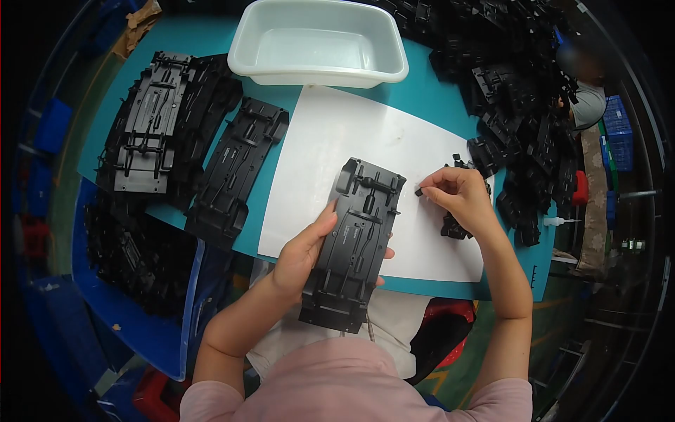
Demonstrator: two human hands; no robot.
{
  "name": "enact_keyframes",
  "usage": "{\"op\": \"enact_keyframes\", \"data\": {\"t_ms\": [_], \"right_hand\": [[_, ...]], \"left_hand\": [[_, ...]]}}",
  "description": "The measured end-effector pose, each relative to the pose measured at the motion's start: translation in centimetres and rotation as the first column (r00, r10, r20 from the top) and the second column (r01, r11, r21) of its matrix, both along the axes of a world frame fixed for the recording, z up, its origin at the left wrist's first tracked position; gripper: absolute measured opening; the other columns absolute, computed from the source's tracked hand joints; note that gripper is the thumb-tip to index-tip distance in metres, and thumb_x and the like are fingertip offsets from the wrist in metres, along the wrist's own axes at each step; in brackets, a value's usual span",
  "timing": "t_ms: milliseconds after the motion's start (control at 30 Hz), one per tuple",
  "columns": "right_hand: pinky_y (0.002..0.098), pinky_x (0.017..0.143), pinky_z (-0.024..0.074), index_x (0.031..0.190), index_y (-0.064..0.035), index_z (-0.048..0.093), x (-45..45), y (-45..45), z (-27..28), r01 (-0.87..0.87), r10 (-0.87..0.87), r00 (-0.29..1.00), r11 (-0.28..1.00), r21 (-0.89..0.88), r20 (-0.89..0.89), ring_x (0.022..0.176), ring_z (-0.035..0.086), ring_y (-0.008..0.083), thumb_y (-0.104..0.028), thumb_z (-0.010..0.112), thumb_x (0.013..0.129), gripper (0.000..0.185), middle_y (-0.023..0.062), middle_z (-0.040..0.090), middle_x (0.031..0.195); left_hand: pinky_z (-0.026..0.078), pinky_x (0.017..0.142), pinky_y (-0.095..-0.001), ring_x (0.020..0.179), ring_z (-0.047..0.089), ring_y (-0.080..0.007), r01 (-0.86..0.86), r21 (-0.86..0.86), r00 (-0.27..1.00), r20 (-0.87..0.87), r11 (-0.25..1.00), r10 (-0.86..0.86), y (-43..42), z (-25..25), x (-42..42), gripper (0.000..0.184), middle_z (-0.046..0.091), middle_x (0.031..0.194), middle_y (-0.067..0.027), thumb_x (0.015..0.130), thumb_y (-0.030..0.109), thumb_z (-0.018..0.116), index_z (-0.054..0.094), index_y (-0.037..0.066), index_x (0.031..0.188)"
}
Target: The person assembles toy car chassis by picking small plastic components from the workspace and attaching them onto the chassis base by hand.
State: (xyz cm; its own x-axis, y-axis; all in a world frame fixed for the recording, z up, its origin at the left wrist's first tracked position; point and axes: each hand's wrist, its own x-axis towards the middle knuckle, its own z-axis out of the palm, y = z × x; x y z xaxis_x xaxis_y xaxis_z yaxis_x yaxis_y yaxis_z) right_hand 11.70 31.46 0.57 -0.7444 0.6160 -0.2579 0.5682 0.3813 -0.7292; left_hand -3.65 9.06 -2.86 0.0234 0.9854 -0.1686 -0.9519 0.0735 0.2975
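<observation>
My left hand (307, 252) is wrapped round a long black plastic chassis plate (354, 246), its fingertips showing past the right edge. The plate is tilted over the front part of a white sheet (415, 141). To the right of it, my right hand (453, 197) pinches a small black part (420, 191) between thumb and fingertips, apart from the plate. Beside and partly behind my right hand, a small cluster of black parts (455, 228) lies on the sheet.
Similar black plates (239, 165) lie stacked on the teal mat (204, 39) at left. A white bin (316, 76) stands at the back, a heap of black parts (524, 133) at right. A blue crate (176, 344) holds more parts. Another person (588, 105) is at far right.
</observation>
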Motion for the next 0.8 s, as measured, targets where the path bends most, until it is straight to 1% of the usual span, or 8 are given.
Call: {"op": "enact_keyframes", "data": {"t_ms": [300,367,400,467,500,567,667,800], "right_hand": [[0.0167,0.058,0.0454,0.087,0.0021,0.071,-0.4,-0.5,0.1,-0.028,0.028,1.000,0.999,0.044,0.000,0.065,0.059,0.0040,-0.002,0.068,0.081,0.007,0.0017,0.067,0.075],[0.0174,0.057,0.0443,0.085,0.0011,0.071,-0.4,-0.9,0.2,-0.053,0.057,0.998,0.992,0.111,-0.031,0.063,0.057,0.0037,-0.001,0.069,0.080,0.006,0.0005,0.065,0.073],[0.0174,0.057,0.0443,0.085,0.0011,0.071,-0.4,-1.1,0.2,-0.054,0.057,0.998,0.992,0.111,-0.030,0.063,0.057,0.0037,-0.001,0.069,0.080,0.006,0.0005,0.065,0.073],[0.0189,0.055,0.0428,0.084,0.0003,0.070,-0.2,-1.8,0.2,-0.107,0.129,0.989,0.959,0.261,-0.067,0.060,0.055,0.0052,0.000,0.070,0.078,0.006,0.0008,0.063,0.072],[0.0189,0.055,0.0428,0.084,0.0003,0.070,-0.2,-2.1,0.3,-0.108,0.129,0.989,0.959,0.260,-0.066,0.060,0.055,0.0052,0.000,0.070,0.078,0.006,0.0008,0.063,0.072],[0.0281,0.058,0.0484,0.081,-0.0007,0.067,-0.1,-2.7,0.3,-0.144,0.188,0.977,0.926,0.348,-0.096,0.061,0.060,0.0170,0.000,0.068,0.075,0.007,0.0082,0.061,0.074],[0.0285,0.058,0.0490,0.082,-0.0008,0.066,0.3,-3.3,0.0,-0.177,0.233,0.968,0.900,0.398,-0.096,0.062,0.060,0.0195,0.002,0.068,0.075,0.008,0.0090,0.061,0.077],[0.0289,0.058,0.0489,0.083,-0.0006,0.066,0.2,-3.1,0.0,-0.182,0.247,0.965,0.877,0.445,-0.092,0.063,0.061,0.0204,0.002,0.068,0.075,0.009,0.0091,0.060,0.078]], "left_hand": [[0.058,0.085,-0.0502,0.116,0.056,-0.0388,-0.001,0.018,1.000,-0.019,1.000,0.001,0.1,-0.1,0.0,0.050,0.047,0.128,-0.0264,0.104,0.034,0.018,0.019,0.007,0.145],[0.058,0.085,-0.0497,0.117,0.056,-0.0387,0.000,0.034,1.000,0.003,0.999,0.000,0.0,-0.2,0.0,0.049,0.047,0.128,-0.0263,0.104,0.033,0.017,0.019,0.006,0.145],[0.058,0.085,-0.0497,0.117,0.056,-0.0387,-0.001,0.034,1.000,0.004,0.999,0.001,0.0,-0.2,0.0,0.049,0.047,0.128,-0.0263,0.104,0.033,0.017,0.019,0.006,0.145],[0.058,0.085,-0.0499,0.117,0.056,-0.0389,-0.002,0.024,1.000,0.006,1.000,0.002,0.0,-0.1,0.0,0.049,0.047,0.128,-0.0262,0.104,0.034,0.018,0.020,0.006,0.144],[0.058,0.085,-0.0499,0.117,0.056,-0.0389,-0.003,0.023,1.000,0.008,1.000,0.003,0.0,-0.1,0.0,0.049,0.047,0.128,-0.0262,0.104,0.034,0.018,0.020,0.006,0.144],[0.058,0.085,-0.0501,0.116,0.056,-0.0388,0.002,0.000,1.000,-0.005,1.000,-0.002,0.0,0.0,0.0,0.048,0.048,0.128,-0.0260,0.104,0.034,0.018,0.021,0.006,0.144],[0.057,0.085,-0.0503,0.116,0.056,-0.0386,0.012,-0.003,1.000,0.000,1.000,-0.012,-0.1,-0.1,0.0,0.048,0.048,0.128,-0.0257,0.104,0.034,0.018,0.021,0.007,0.143],[0.057,0.085,-0.0504,0.115,0.057,-0.0386,0.005,-0.002,1.000,-0.010,1.000,-0.005,0.0,0.0,0.0,0.048,0.049,0.128,-0.0254,0.104,0.033,0.018,0.022,0.007,0.143]]}}
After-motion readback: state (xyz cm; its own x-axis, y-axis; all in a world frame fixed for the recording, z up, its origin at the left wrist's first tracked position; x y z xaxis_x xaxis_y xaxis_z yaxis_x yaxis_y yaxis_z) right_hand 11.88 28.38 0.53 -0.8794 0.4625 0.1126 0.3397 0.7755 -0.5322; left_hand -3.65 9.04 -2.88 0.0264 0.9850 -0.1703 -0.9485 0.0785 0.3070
